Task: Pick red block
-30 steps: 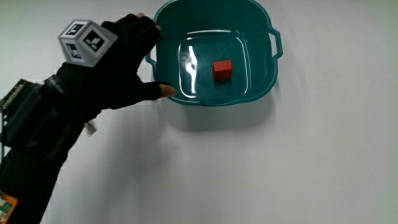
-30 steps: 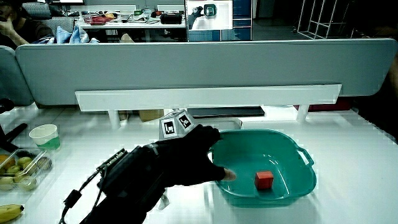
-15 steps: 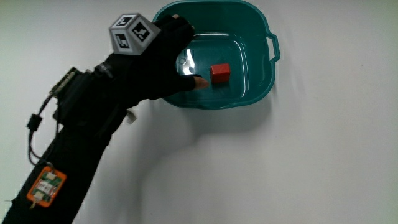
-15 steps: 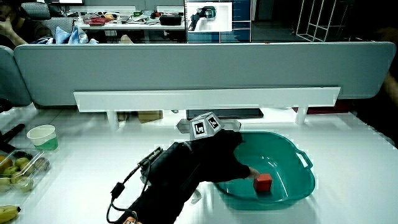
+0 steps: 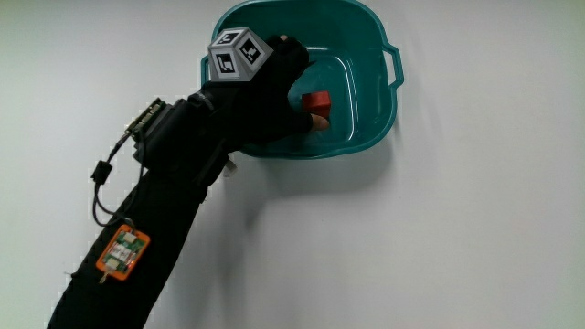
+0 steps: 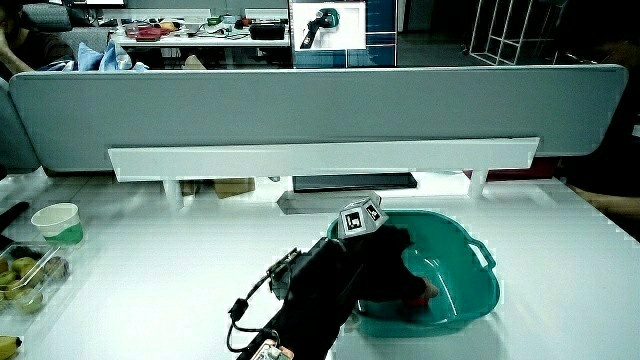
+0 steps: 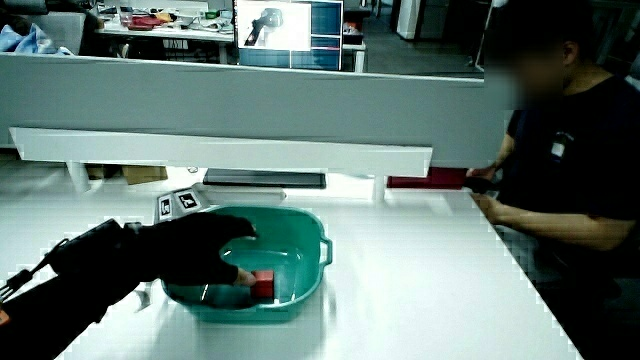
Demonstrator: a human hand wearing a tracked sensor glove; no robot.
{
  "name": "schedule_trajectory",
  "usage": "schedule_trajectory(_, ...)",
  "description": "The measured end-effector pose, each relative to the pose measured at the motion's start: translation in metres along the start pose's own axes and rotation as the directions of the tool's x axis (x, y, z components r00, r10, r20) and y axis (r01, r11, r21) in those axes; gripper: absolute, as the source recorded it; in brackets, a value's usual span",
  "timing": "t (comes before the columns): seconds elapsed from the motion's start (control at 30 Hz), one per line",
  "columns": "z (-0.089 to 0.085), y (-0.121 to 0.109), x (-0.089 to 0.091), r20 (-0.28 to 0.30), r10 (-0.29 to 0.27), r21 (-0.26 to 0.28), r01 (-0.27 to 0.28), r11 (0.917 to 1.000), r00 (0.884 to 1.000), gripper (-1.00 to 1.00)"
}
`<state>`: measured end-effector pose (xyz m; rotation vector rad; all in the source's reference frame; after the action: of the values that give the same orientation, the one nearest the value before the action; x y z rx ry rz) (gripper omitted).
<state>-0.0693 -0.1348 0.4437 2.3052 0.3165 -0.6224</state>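
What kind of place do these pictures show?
Probably an office used as a recording lab: a white table with a grey partition, cluttered desks, and a gloved hand reaching a red block in a teal tub.

The hand [image 5: 270, 96] is covered by a black glove, and a small grey cube [image 5: 235, 56] printed with black-and-white square markers is fixed on its back. A black sleeve is worn over the forearm [image 5: 151, 224], with a dark electronics module [image 5: 151, 123] mounted near the wrist. A thin black cable [image 5: 102, 183] is looped beside the sleeve, and a small orange-and-green circuit board [image 5: 121, 250] is attached farther up it.
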Motion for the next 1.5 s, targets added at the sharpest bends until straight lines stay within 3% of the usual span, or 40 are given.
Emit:
schedule_trajectory(0.4,-0.01,0.012,0.002,-0.054,0.055,-0.023,-0.056,0.9982,0.997,0.0)
schedule_trajectory(0.8,-0.018,0.016,0.003,-0.089,0.066,-0.015,-0.067,0.9976,0.994,0.0)
schedule_trajectory(0.9,-0.019,0.015,0.004,-0.108,0.054,0.021,-0.052,0.9984,0.993,0.08)
schedule_trajectory(1.13,-0.019,0.016,0.006,-0.108,0.061,0.013,-0.06,0.9981,0.992,0.26)
schedule_trajectory(1.5,-0.02,0.016,0.007,-0.111,0.056,0.063,-0.05,0.9968,0.992,0.55)
